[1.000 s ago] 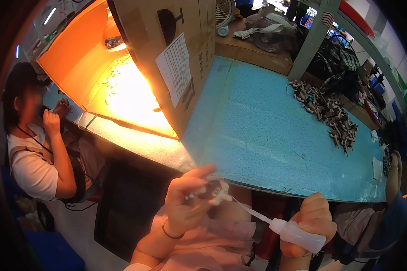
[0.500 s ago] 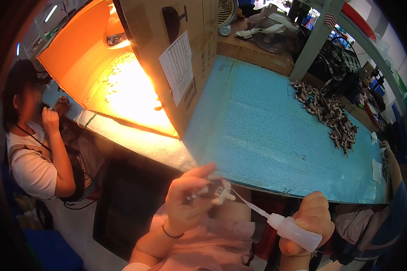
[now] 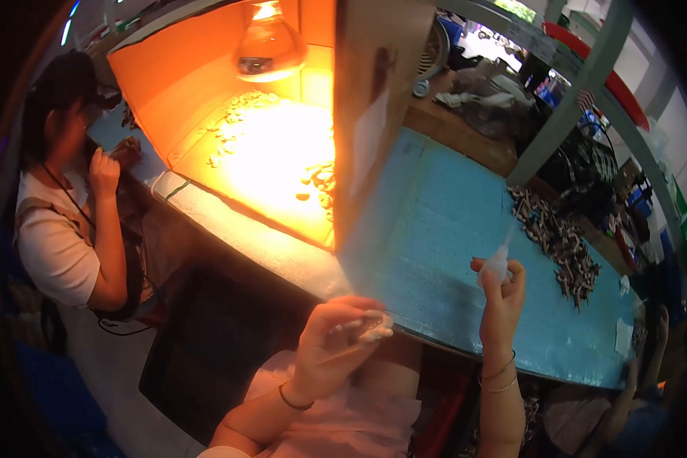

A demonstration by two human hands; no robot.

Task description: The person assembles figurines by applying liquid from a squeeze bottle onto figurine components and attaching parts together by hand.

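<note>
While hands [image 3: 328, 343] [image 3: 502, 294] hold bottle [image 3: 497, 264] and pale piece [image 3: 377, 328], the carton label [image 3: 370, 133] is unreadable.

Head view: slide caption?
Right hand holds a white squeeze bottle over the blue tabletop; left hand, a small pale piece.

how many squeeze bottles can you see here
1: the white squeeze bottle in the right hand, its nozzle pointing away, seen against the blue tabletop. Others may be hidden in the clutter beyond.

Left hand [image 3: 330, 340] has a small pale piece [image 3: 375, 328]. Right hand [image 3: 502, 294] has a whitish squeeze bottle [image 3: 497, 264], nozzle up, blue desk [image 3: 435, 229] behind.
</note>
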